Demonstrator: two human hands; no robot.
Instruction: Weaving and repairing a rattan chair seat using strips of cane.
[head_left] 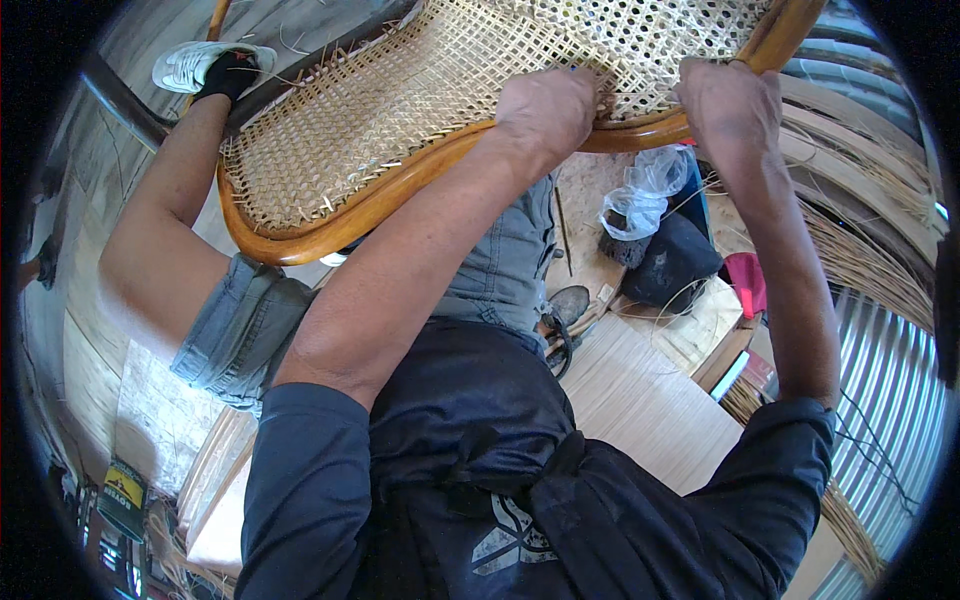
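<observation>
A curved chair part with a glossy brown wooden frame [330, 240] and a woven cane panel [360, 130] leans across my lap. My left hand [545, 108] is closed in a fist against the cane, just above the lower rail; a tiny bit of blue shows at its knuckles, but what its fingers hold is hidden. At the frame's right corner my right hand [732, 105] is also closed, covering part of the wood, its grip turned away from view. Short cane ends stick out along the panel's lower and left edges.
Under the frame to the right lie a clear plastic bag [640, 200], a dark cap [672, 262] and a red cloth [746, 284]. Bundles of long cane strands [870, 240] line the right side beside corrugated metal sheeting [880, 370]. A dark bar [120, 100] crosses near my left foot.
</observation>
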